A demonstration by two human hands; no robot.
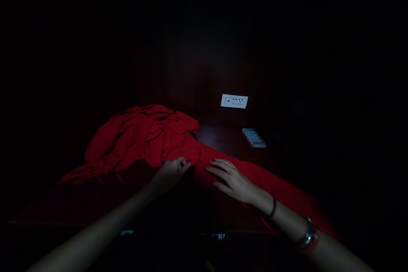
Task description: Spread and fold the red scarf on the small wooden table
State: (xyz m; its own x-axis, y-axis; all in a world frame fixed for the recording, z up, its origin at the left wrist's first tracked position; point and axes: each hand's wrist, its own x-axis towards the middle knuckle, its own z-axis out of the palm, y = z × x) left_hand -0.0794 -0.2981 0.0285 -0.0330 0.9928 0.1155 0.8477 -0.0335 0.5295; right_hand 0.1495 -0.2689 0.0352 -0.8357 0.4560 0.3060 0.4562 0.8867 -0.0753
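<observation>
In the head view, a red fringed scarf (127,140) lies across the table (57,206), bunched toward its left edge and running as a flatter band toward the dim right side. The left hand (174,171) has its fingers curled in at the scarf's near border, mid-table; whether cloth is pinched there, I cannot tell. The right hand (232,180) lies palm down on the band, fingers spread. Near the table's back edge, right of centre, is a blurred flat rectangular object (254,138), with a wall socket (234,101) above. The cloth looks soft, light and limp, not fragile, though its fringe could tangle; the folded edge between the hands seems the best hold
</observation>
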